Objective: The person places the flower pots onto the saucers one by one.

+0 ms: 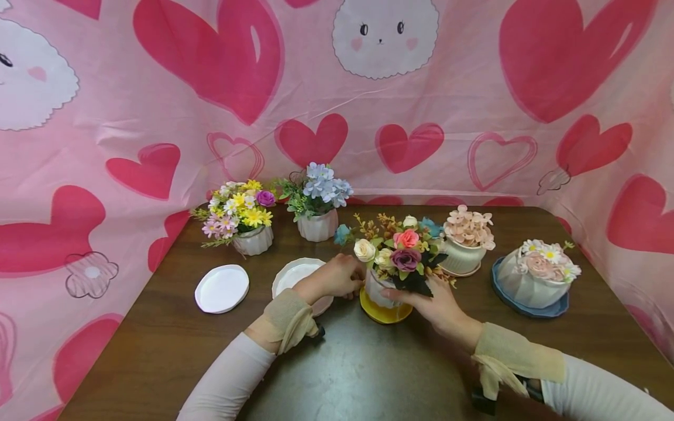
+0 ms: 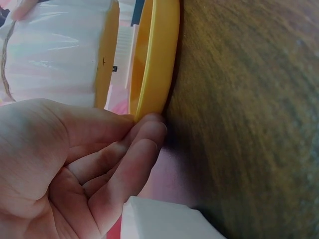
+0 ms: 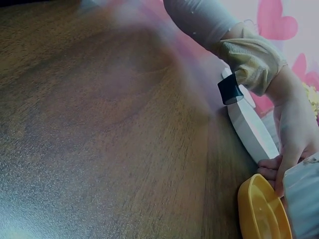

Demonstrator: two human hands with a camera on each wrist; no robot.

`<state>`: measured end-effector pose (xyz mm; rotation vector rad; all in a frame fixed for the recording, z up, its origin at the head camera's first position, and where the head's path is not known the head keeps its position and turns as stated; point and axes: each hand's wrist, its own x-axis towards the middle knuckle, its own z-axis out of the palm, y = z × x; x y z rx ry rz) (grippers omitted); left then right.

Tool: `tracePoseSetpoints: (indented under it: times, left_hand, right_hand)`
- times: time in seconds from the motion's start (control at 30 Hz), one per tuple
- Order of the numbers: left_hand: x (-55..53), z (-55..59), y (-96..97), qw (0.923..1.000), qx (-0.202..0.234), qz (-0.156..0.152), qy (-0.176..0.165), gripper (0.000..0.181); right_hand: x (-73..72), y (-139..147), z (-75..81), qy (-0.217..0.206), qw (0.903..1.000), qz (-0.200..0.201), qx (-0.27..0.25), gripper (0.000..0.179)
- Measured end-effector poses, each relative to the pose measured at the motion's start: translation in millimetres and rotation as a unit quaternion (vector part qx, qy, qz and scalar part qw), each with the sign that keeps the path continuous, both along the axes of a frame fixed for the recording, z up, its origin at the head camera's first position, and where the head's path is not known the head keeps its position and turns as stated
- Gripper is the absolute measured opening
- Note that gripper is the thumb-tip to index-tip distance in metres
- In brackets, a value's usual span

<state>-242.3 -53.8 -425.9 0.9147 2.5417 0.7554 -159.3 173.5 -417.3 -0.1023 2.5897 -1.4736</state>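
Observation:
With the thumb and fingertips of my left hand (image 1: 342, 278), I pinch the rim of a yellow saucer (image 1: 388, 316) on the table. My right hand (image 1: 441, 305) grips a white fluted flowerpot (image 1: 376, 289) by its side. Cream, coral and purple artificial flowers (image 1: 405, 248) fill this pot. In the left wrist view, a gap shows between the pot (image 2: 55, 55) and the saucer (image 2: 162, 55), so the pot hangs just above it. The right wrist view shows the left hand (image 3: 294, 124) at the saucer's far rim, while the right hand's fingers are out of that view.
A white saucer (image 1: 286, 279) lies partly under the left forearm; another white saucer (image 1: 222, 289) sits farther left. Behind stand pots with yellow-pink flowers (image 1: 253, 241) and blue flowers (image 1: 317, 227). At right are a peach-flowered pot (image 1: 463, 257) and a pot on a blue saucer (image 1: 558, 308).

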Motion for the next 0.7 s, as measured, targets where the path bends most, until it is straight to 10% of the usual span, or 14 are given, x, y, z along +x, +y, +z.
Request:
tracePoseSetpoints:
  times: [0.7]
  left_hand:
    - [0.1,0.6,0.5,0.9999,-0.009,0.01,-0.011,0.011]
  right_hand:
    - [2.1,-6.0,0.4,-0.013,0.9996,-0.024,-0.007,0.084]
